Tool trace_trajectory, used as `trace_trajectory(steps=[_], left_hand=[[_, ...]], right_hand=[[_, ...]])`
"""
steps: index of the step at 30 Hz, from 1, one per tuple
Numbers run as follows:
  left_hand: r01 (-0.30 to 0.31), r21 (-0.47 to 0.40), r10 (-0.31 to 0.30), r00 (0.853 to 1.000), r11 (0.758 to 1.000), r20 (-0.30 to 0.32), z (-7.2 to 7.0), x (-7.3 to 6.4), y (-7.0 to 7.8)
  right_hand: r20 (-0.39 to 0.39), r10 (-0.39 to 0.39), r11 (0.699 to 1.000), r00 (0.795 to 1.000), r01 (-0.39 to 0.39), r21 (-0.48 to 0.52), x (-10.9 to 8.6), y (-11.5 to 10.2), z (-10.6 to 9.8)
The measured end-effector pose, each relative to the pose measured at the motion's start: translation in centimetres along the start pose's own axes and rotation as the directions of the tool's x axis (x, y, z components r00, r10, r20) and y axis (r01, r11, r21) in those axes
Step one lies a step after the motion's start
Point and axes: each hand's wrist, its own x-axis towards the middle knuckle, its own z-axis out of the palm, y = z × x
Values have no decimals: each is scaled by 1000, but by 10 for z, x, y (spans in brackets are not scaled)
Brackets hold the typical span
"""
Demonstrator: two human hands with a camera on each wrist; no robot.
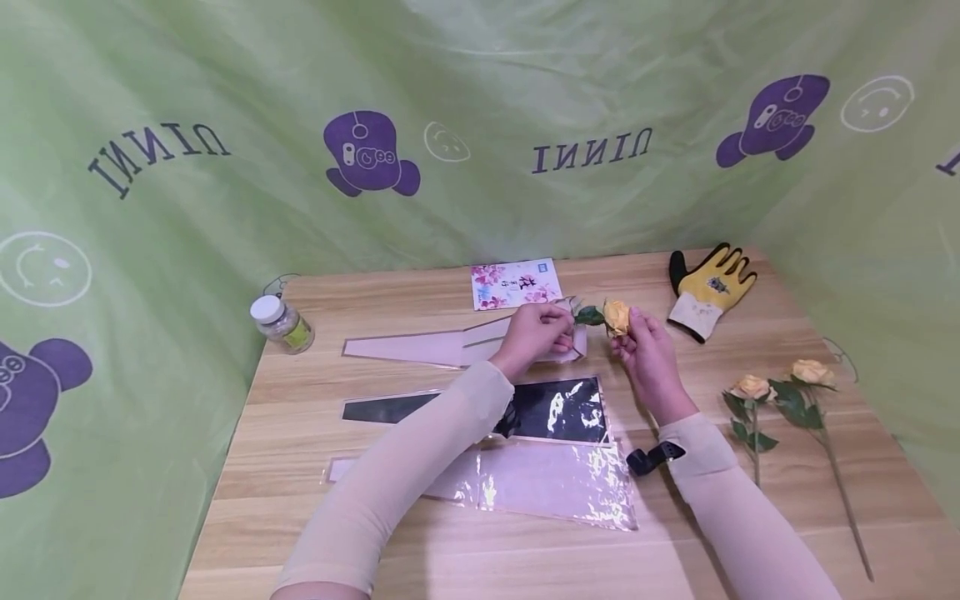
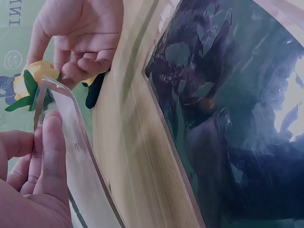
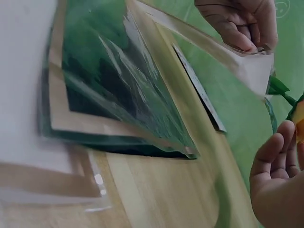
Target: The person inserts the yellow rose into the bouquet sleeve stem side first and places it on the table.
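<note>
My left hand (image 1: 534, 335) pinches the open rim of a pale flower sleeve (image 1: 405, 346), the farthest of three on the table. In the left wrist view, the thumb and fingers grip the sleeve's clear edge (image 2: 71, 107). My right hand (image 1: 654, 358) holds a yellow rose (image 1: 617, 317) just under its bloom. The rose's green leaves (image 1: 589, 316) are at the sleeve's mouth, and its stem shows as a dark line inside the sleeve. In the right wrist view, the bloom (image 3: 299, 116) is partly cut off at the frame's edge.
Nearer lie a black sleeve (image 1: 555, 408) and another pale sleeve (image 1: 555, 479). Two yellow roses (image 1: 752, 388) (image 1: 813, 373) lie at right, a yellow work glove (image 1: 712, 287) behind them. A floral card (image 1: 516, 284) lies at the back, a white-lidded jar (image 1: 283, 325) at left.
</note>
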Motion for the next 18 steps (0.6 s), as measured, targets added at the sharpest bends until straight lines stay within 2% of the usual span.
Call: trace_trajectory(steps=[3,6,11,18], left_hand=[[1,2,-1,1000,1000,1,1,0,0],[-4,8,4,1000,1000,-2,0,-1,2],[-16,21,16,1000,1000,-1,1,-3,5],[-10,33,10,1000,999,10,1,-3,5]], right_hand=[[-25,-61,998,998,60,-31,0,-1,4],[0,-83,993,997,83,-88,-1,0,7],[54,-75,971,996,85,-222,-2,2,10],[88,-68,943,994,93,-318,-3,4,10]])
